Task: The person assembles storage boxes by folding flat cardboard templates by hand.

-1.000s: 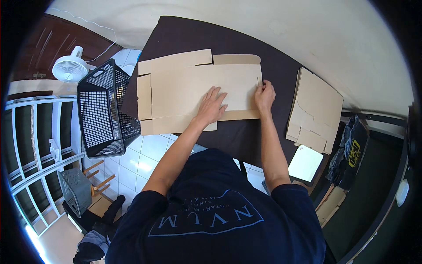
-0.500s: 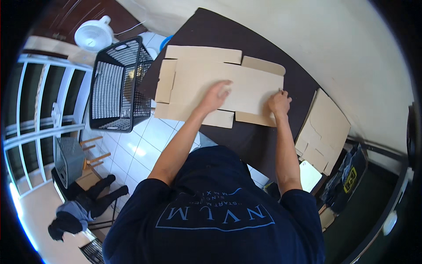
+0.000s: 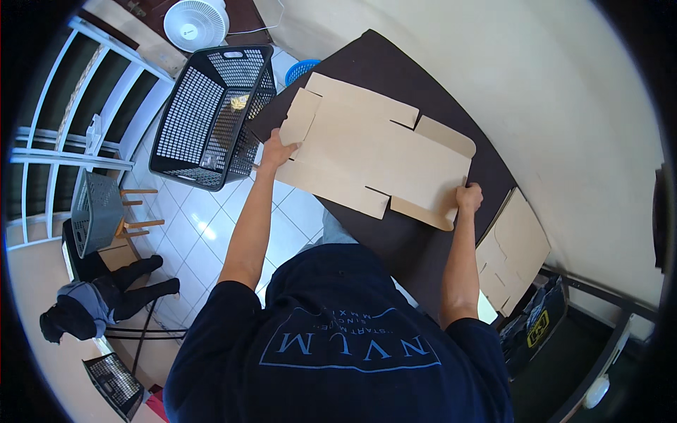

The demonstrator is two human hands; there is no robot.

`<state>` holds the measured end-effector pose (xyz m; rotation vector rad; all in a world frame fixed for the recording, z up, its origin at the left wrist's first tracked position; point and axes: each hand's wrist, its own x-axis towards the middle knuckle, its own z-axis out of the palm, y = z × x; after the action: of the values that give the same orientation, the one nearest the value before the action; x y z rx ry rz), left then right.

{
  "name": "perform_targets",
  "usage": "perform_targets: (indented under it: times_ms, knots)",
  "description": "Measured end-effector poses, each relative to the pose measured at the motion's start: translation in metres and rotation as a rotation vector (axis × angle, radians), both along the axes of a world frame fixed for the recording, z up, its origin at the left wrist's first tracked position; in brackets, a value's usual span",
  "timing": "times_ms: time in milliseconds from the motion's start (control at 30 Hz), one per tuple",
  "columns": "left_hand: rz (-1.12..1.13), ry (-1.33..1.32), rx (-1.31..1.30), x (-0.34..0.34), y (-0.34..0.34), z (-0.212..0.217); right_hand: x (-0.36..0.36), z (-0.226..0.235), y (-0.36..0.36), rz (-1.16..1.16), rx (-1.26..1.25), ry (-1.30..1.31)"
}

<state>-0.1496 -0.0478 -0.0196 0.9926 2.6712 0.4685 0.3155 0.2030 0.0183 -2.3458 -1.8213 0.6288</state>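
A flat, unfolded tan cardboard box blank point(image 3: 374, 151) lies on a dark table point(image 3: 409, 240). My left hand point(image 3: 275, 151) grips the blank's left edge by a side flap. At the opposite end, my right hand point(image 3: 469, 197) grips the right edge beside a small flap. Both arms are stretched out over the table, and my dark blue shirt fills the lower middle of the view.
A black plastic laundry basket point(image 3: 211, 116) stands on the white tiled floor just left of the table. A white fan point(image 3: 196, 23) and a small blue basket point(image 3: 302, 69) are behind it. More flat cardboard pieces point(image 3: 511, 254) lie at the table's right end. A cream wall runs along the right.
My left hand slid from the middle of the blank out to its left edge. My right hand stayed at the right edge. The view swung, so the table now sits more diagonally.
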Motion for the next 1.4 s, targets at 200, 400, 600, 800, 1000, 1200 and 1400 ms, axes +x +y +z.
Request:
perform_targets:
  times_ms: [200,400,600,800,1000,1200,1400]
  knots:
    - [0.026,-0.222,0.275,0.029,-0.036,0.012,0.006,0.021,0.061,0.176,0.074,-0.064]
    - [-0.107,-1.092,0.163,0.105,-0.093,0.053,-0.096,0.1,0.107,0.471,0.355,-0.249]
    - [-0.293,-1.55,-0.08,0.21,-0.065,0.039,-0.2,0.112,0.112,0.601,0.543,0.015]
    - [-0.873,-1.06,-0.078,0.233,-0.043,0.028,-0.21,0.075,0.085,0.945,0.868,0.283]
    - [-0.465,-1.154,0.256,0.172,-0.063,0.053,-0.116,0.028,0.012,0.722,0.299,0.416]
    - [-0.075,-0.47,0.216,0.118,-0.082,0.031,-0.039,-0.001,-0.124,0.765,0.078,0.388]
    - [-0.495,-0.475,0.241,0.114,-0.083,0.031,0.01,0.001,-0.171,0.507,0.139,0.172]
